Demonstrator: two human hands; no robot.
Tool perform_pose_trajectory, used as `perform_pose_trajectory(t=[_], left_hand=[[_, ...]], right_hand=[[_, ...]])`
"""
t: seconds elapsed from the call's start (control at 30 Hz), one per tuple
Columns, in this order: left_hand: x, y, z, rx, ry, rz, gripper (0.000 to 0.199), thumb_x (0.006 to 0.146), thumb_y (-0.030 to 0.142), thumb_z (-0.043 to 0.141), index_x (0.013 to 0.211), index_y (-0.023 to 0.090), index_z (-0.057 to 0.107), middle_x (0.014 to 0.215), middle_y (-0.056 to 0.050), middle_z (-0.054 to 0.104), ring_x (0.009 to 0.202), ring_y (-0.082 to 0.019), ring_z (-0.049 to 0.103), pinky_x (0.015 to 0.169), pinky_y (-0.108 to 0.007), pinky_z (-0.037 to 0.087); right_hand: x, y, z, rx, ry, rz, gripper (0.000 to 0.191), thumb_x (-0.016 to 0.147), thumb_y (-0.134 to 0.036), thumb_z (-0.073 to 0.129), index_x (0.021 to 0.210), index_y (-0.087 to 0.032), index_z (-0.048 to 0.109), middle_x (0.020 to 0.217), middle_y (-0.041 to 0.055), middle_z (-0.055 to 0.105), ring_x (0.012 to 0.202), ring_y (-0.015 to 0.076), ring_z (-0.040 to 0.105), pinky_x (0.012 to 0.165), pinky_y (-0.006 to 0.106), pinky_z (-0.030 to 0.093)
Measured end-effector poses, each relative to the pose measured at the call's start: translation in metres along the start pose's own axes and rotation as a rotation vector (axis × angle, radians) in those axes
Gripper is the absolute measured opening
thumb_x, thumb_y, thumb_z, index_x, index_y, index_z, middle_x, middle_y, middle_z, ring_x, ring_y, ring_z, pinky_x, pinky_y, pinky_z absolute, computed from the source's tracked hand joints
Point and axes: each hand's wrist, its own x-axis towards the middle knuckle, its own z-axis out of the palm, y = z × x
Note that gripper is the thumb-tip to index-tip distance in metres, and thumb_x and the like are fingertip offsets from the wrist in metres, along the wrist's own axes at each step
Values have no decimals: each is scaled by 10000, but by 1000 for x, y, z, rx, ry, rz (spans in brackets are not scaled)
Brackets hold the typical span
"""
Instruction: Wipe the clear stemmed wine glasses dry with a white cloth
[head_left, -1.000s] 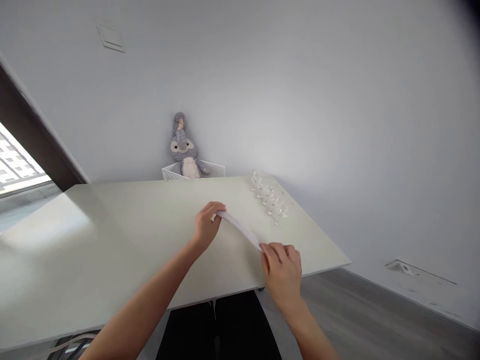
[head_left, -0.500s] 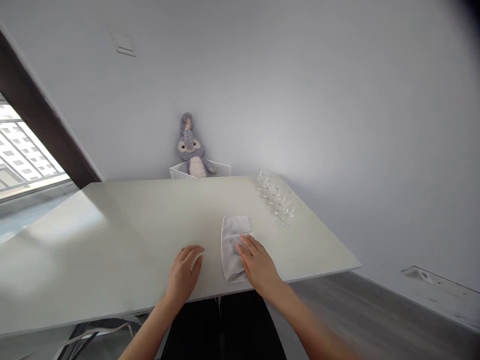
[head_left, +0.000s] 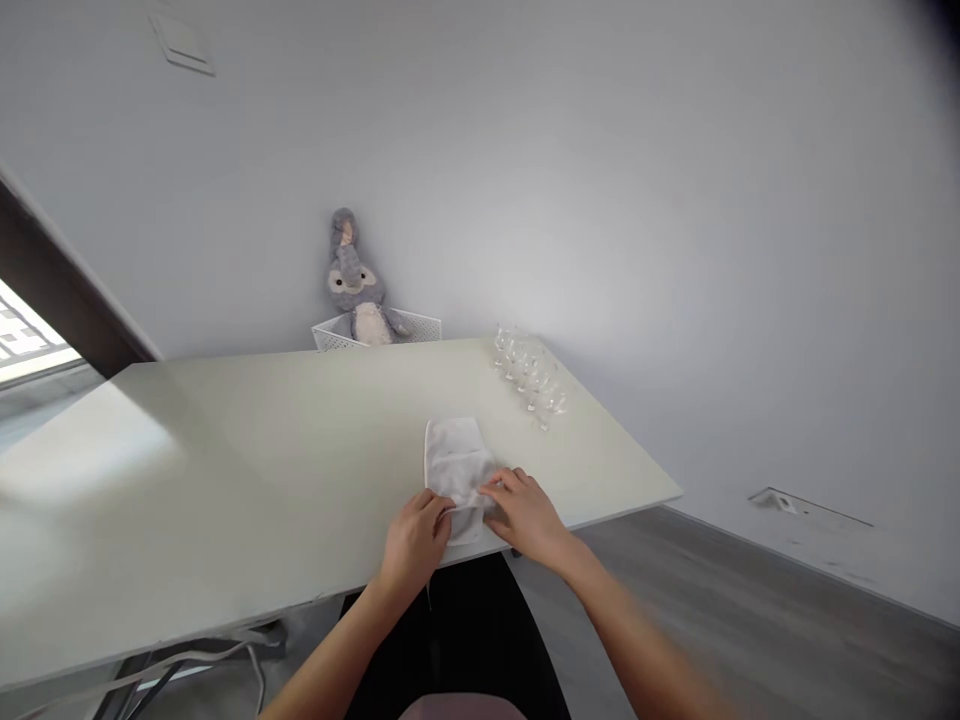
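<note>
A white, roughly rectangular piece of cloth [head_left: 456, 465], which lay below the centre of the frame, longer than wide, its surface lightly rumpled, a crease that ran across its upper part, a fold that crossed its lower part, its sides partly hidden.

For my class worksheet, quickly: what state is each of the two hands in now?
Left hand: closed, pinching the white cloth.
Right hand: fingers curled at the cloth's right edge; whether they grip it cannot be told.
</note>
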Motion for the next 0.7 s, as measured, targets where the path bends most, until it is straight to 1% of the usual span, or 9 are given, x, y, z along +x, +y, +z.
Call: perform_pose_trajectory(t=[0.07,0.17,0.27,0.37,0.43,0.5,0.6,0.63,0.7], left_hand=[[3,-1,-3,-42,38,-62,197,802,169,398,873,226,572,790,-2,555,695,-122,534,622,-237,420],[6,0,-8,-71,79,-105,183,805,187,392,874,226,558,794,8,542,642,-103,511,604,-227,403],[6,1,-10,-97,111,-143,167,812,207,381,872,220,536,805,9,531,592,-91,484,580,-226,388],[0,-2,-10,-113,151,-200,134,808,198,365,838,210,495,820,9,513,556,-81,472,546,-221,375],[-8,-5,-10,-79,180,-234,113,795,161,352,810,201,457,807,11,494,529,-76,456,532,-219,367],[-18,-9,-10,20,189,-260,112,778,126,341,787,200,425,793,11,477,505,-79,432,508,-223,347],[-32,-12,-13,194,166,-244,119,758,101,344,759,205,404,805,-4,471,571,-111,458,520,-239,341],[-36,-13,-14,230,158,-231,119,752,98,350,750,206,399,809,-9,471,611,-126,471,543,-248,352],[-41,-13,-16,264,153,-210,123,740,90,360,735,208,394,809,-15,469,664,-145,482,596,-269,374]], right_hand=[[1,1,11,-44,66,10,313,727,-263,588,1038,-232,565,1018,70,528,906,229,473,741,347,407],[12,6,18,-54,176,59,175,767,-213,528,925,-213,601,971,71,532,890,215,471,748,340,404],[24,6,15,-8,255,105,165,766,-144,491,865,-211,605,909,57,538,865,194,474,701,298,415],[27,-5,10,61,293,91,190,765,-128,481,893,-205,598,875,54,531,856,182,478,673,278,421],[22,-16,10,102,265,22,202,768,-134,484,927,-200,589,879,54,525,851,176,479,690,281,424],[15,-26,15,106,186,-65,215,760,-127,499,941,-205,585,894,55,523,849,177,475,701,293,425],[2,-34,24,53,56,-164,230,754,-129,531,963,-210,584,906,61,534,865,194,471,719,325,421],[-1,-35,26,38,27,-185,228,761,-167,547,984,-207,581,917,66,540,880,202,470,735,339,417],[-5,-33,26,43,-8,-219,273,767,-309,574,1018,-204,575,951,72,550,915,215,468,773,357,408]])
